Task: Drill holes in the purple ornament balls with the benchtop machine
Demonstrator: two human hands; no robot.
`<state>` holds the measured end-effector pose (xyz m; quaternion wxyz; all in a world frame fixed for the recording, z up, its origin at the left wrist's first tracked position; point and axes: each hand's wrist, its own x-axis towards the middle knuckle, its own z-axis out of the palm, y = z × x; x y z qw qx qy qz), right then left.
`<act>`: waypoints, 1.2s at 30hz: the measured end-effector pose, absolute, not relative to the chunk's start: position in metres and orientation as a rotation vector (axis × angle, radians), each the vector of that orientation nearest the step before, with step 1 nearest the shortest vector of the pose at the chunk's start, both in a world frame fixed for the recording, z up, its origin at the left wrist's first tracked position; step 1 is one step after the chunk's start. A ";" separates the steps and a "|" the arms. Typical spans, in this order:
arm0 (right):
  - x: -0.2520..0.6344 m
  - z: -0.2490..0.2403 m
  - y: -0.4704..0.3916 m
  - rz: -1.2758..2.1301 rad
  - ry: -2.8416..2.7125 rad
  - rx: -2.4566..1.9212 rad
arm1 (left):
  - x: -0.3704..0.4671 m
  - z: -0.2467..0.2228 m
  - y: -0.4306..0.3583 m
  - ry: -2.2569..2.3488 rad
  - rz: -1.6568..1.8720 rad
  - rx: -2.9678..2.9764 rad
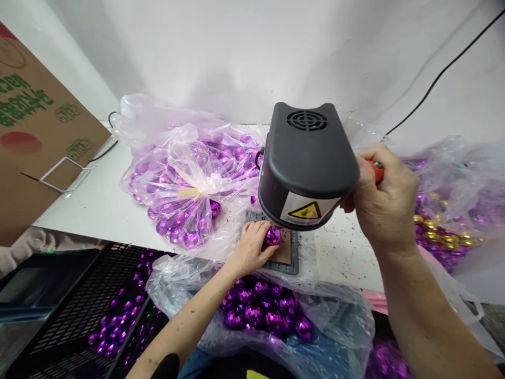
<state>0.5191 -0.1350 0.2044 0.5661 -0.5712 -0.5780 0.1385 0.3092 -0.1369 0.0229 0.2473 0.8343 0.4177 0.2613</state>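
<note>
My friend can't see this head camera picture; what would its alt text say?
A person's left hand holds a shiny purple ball near a black machine with a yellow warning label, while their right hand grips a red handle beside it. A clear plastic bag of purple balls lies on the white table, and more balls lie nearer the person.

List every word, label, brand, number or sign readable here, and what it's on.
No word, brand or number reads with certainty.
Black device: yellow warning triangle on a white label; its pictogram is too blurred.
Cardboard box: large green lettering, slanted and partly cut off; smaller green prints, too blurred.
</note>
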 end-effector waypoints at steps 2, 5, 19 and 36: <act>0.519 0.204 -0.135 0.307 -1.357 -1.334 | 0.314 0.022 -0.137 1.126 0.730 2.223; 0.518 0.204 -0.135 0.279 -1.353 -1.333 | 0.322 0.016 -0.138 1.144 0.819 2.087; 0.512 0.159 -0.192 -0.372 -1.458 -1.374 | 0.330 0.003 -0.140 1.130 0.921 1.805; 0.510 0.104 -0.229 -0.213 -1.630 -1.455 | 0.332 -0.006 -0.141 1.139 1.028 1.728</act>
